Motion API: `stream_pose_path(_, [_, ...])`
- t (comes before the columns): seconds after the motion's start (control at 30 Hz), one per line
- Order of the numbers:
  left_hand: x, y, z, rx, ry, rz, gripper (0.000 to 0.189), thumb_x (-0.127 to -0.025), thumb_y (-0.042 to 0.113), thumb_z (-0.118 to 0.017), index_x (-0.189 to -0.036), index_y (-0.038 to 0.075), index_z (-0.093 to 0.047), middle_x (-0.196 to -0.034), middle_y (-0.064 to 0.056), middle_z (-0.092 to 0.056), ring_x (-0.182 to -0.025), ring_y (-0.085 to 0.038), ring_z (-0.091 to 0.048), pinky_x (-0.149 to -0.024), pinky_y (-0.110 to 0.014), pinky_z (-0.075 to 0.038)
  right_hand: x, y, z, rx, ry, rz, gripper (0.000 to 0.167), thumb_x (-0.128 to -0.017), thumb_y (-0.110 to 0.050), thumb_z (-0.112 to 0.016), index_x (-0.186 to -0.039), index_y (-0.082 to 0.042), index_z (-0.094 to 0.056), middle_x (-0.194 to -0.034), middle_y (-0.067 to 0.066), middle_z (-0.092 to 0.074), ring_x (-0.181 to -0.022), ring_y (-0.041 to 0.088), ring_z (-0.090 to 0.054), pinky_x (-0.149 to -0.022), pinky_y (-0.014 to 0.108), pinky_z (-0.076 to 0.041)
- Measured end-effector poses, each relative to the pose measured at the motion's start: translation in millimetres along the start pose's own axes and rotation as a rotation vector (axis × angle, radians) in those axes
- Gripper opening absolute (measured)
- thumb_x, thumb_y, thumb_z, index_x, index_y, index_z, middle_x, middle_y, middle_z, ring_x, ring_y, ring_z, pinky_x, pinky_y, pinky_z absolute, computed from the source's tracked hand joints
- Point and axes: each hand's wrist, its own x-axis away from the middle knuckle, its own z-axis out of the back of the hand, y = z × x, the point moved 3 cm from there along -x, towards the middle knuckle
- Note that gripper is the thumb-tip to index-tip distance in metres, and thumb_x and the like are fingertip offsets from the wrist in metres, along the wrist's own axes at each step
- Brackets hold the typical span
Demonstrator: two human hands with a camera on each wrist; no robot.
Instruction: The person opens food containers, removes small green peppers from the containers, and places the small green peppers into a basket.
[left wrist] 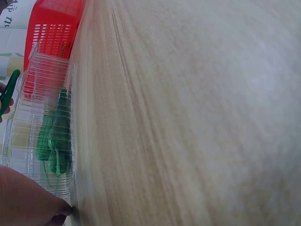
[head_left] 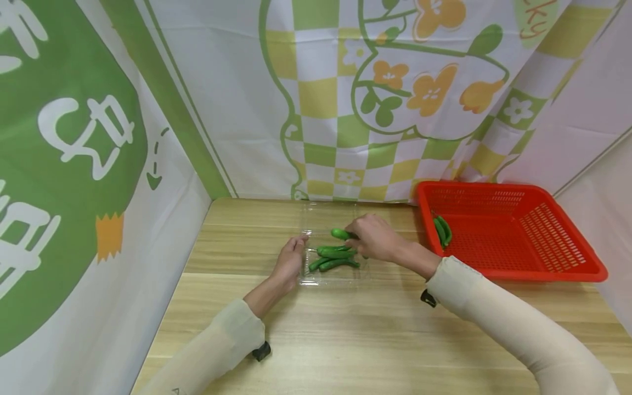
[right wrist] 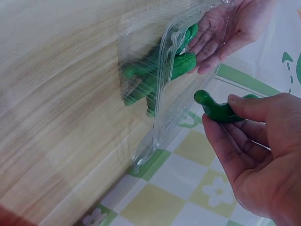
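Observation:
My right hand point(head_left: 373, 237) pinches a green chili pepper point(right wrist: 218, 112) between thumb and fingers, held above a clear plastic box point(head_left: 328, 282). Several more green peppers point(head_left: 337, 254) lie inside the box, side by side and partly crossing. Against the box's left side rests my left hand point(head_left: 290, 262). Its fingers point(right wrist: 214, 44) look fairly straight in the right wrist view, some of them seen through the clear plastic. Only part of that hand shows in the left wrist view. The box's clear lid point(head_left: 329, 211) is folded back towards the curtain.
A red perforated basket point(head_left: 513, 272) stands at the right on the wooden table point(head_left: 345, 340). A few green peppers point(head_left: 443, 230) lie at its left end. Printed curtains point(head_left: 237, 104) hang behind the table and along its left side.

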Motion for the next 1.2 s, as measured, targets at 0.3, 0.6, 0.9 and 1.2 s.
stream_pose_path(0.3, [-1.4,-1.2,-1.4,0.019,-0.004,-0.008,0.043,-0.115,0.011,-0.031,-0.153,-0.006,-0.043,-0.167,-0.027,-0.032,-0.148,-0.041,-0.035,-0.13,-0.054,-0.023,4.4,9,10,-0.072,0.043,-0.034,0.032,-0.095,-0.01,-0.079,-0.069,-0.014,-0.061,-0.055,-0.008,-0.051,-0.049,0.001,-0.044,-0.049,0.02,-0.033])
stream_pose_path(0.6, [-2.8,-2.3,-1.2,0.003,0.011,-0.014,0.043,-0.115,0.011,-0.031,-0.152,-0.006,-0.044,-0.166,-0.026,-0.035,-0.122,-0.034,-0.043,-0.109,-0.043,-0.037,11.0,23,20,-0.076,0.125,-0.088,0.006,-0.094,-0.012,-0.081,-0.096,-0.006,-0.081,-0.07,-0.003,-0.072,-0.061,0.006,-0.063,-0.059,0.031,-0.053])
stream_pose_path(0.9, [-1.8,-2.7,-1.9,0.008,0.01,-0.01,0.043,-0.116,0.011,-0.031,-0.152,-0.006,-0.044,-0.166,-0.026,-0.034,-0.144,-0.038,-0.035,-0.128,-0.054,-0.025,12.6,34,29,-0.048,0.146,-0.141,0.016,-0.096,-0.017,-0.08,-0.107,-0.005,-0.082,-0.075,-0.001,-0.077,-0.058,0.007,-0.061,-0.056,0.029,-0.051])
stream_pose_path(1.2, [-1.7,-2.7,-2.5,0.012,0.01,-0.023,0.043,-0.115,0.011,-0.031,-0.152,-0.008,-0.043,-0.167,-0.027,-0.033,-0.15,-0.041,-0.032,-0.129,-0.054,-0.023,17.3,48,40,-0.001,0.193,-0.178,0.016,-0.095,-0.018,-0.081,-0.081,-0.01,-0.075,-0.064,-0.005,-0.07,-0.058,0.008,-0.056,-0.054,0.03,-0.043])
